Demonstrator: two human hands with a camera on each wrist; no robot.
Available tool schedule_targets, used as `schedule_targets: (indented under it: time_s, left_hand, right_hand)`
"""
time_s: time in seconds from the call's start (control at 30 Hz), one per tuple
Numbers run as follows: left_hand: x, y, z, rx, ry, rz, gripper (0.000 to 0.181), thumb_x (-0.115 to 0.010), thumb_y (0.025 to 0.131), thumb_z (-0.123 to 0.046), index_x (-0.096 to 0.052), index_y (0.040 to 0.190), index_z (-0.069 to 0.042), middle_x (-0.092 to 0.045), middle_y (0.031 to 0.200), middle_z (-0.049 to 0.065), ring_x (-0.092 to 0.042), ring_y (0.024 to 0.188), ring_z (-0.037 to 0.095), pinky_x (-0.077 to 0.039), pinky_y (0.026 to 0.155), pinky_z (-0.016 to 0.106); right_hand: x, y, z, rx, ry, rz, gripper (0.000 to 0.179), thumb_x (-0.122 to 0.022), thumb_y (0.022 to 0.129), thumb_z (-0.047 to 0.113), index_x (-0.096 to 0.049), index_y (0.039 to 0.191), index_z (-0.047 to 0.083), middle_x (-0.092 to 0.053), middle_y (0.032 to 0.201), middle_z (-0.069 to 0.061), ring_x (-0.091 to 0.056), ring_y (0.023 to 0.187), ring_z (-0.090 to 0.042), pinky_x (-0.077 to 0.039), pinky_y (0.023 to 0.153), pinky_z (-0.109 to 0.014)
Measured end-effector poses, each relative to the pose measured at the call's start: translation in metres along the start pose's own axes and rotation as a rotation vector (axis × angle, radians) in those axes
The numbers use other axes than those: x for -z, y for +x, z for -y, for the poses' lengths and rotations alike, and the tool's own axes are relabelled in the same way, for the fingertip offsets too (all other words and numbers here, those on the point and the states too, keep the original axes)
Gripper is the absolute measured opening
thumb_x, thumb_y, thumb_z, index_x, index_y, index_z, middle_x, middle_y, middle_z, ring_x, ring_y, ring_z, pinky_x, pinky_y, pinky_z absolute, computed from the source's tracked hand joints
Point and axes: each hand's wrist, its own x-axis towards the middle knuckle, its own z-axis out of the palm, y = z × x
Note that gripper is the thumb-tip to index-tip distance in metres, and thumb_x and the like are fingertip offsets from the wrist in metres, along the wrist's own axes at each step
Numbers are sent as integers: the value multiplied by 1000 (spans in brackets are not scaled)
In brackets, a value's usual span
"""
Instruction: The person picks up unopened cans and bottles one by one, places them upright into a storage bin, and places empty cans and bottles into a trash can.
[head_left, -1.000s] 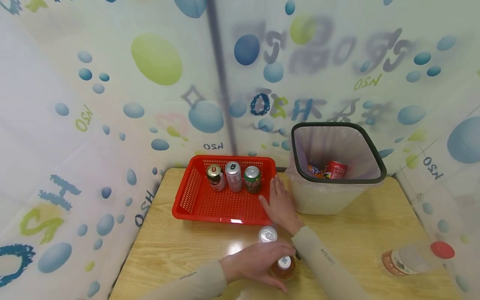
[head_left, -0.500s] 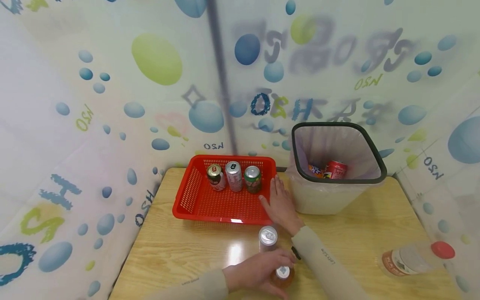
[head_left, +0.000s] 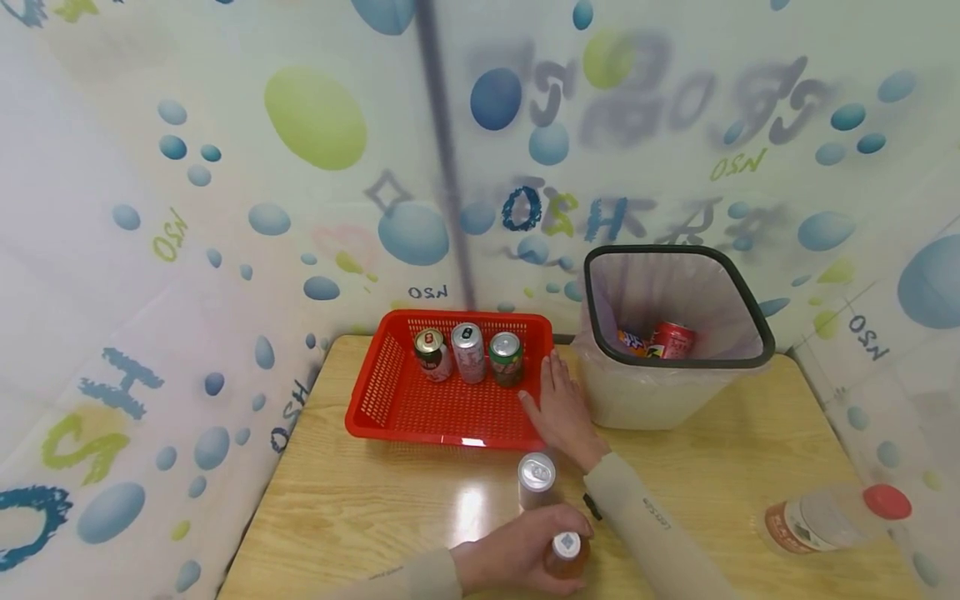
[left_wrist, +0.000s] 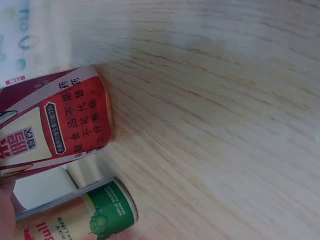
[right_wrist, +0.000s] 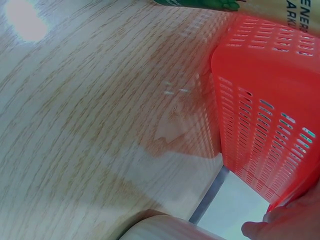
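Observation:
My left hand [head_left: 517,550] grips a small drink bottle [head_left: 566,546] with a white cap, thumb and fingers curled round it. In the left wrist view the bottle's red label [left_wrist: 80,120] shows, and the hand is mostly out of frame. Just beyond the bottle stands a Red Bull can [head_left: 536,475] with a silver top. My right hand [head_left: 562,417] rests with straight fingers along the right rim of a red plastic basket [head_left: 450,438]. Three cans stand in the basket: a black one [head_left: 432,358], a silver-pink one [head_left: 468,354] and a green one [head_left: 506,360].
A lined bin [head_left: 645,392] with a black rim stands right of the basket, with a red can [head_left: 672,340] inside. A clear bottle with a red cap [head_left: 887,502] stands at the right of the wooden table [head_left: 322,500]. Patterned curtains enclose the back and sides.
My left hand has come in around the white-capped bottle, its thumb and fingers now curled about it. The right hand has stayed on the basket rim.

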Motion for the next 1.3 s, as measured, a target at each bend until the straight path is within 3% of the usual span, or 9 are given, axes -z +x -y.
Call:
schedule_targets:
  time_s: [0.2,0.43,0.6,0.83,1.0,1.3]
  left_hand:
    - [3,3,-7,-58,36,-60,67,-90,79,-17,-47,129,-8,-60,123,2,-56,118,5,-42,107,15]
    - [20,12,-17,-100,55,-99,71,-91,76,-16,-46,130,-5,-63,121,4,-58,118,5,-43,106,16]
    - [41,20,-28,-81,56,-128,72,-92,74,-16,-48,130,-6,-66,116,3,-61,112,4,-46,102,16]
    - [78,27,-41,8,5,-184,58,-90,75,-15,-57,122,-7,-67,111,4,-63,102,5,-51,94,16]
    - [100,29,-37,32,-59,-278,50,-83,83,-18,-56,123,-7,-68,111,8,-66,104,11,-56,92,22]
    - [131,27,-23,12,-23,-440,50,-79,87,-21,-53,126,-5,-69,114,11,-67,102,21,-59,87,32]
  right_hand:
    - [0,-1,1,-8,20,-2,87,-52,104,47,-12,162,-5,-4,172,-21,-11,157,-41,-20,124,-57]
    - [-1,0,0,-21,33,9,89,-53,104,46,-10,163,-4,-2,172,-20,-6,158,-39,-16,125,-57]
    - [-1,0,-1,-6,19,-3,87,-52,105,46,-12,162,-6,-3,171,-22,-10,157,-41,-19,124,-58]
    - [-2,0,-1,16,20,-26,86,-52,105,45,-15,161,-8,-6,171,-24,-13,156,-43,-22,123,-60]
    - [-2,-1,-1,22,9,-45,85,-53,105,44,-16,161,-9,-7,171,-24,-15,156,-43,-24,122,-61]
    - [-1,-1,-1,21,-13,-29,86,-53,104,45,-16,161,-9,-7,171,-24,-15,156,-44,-25,121,-61]
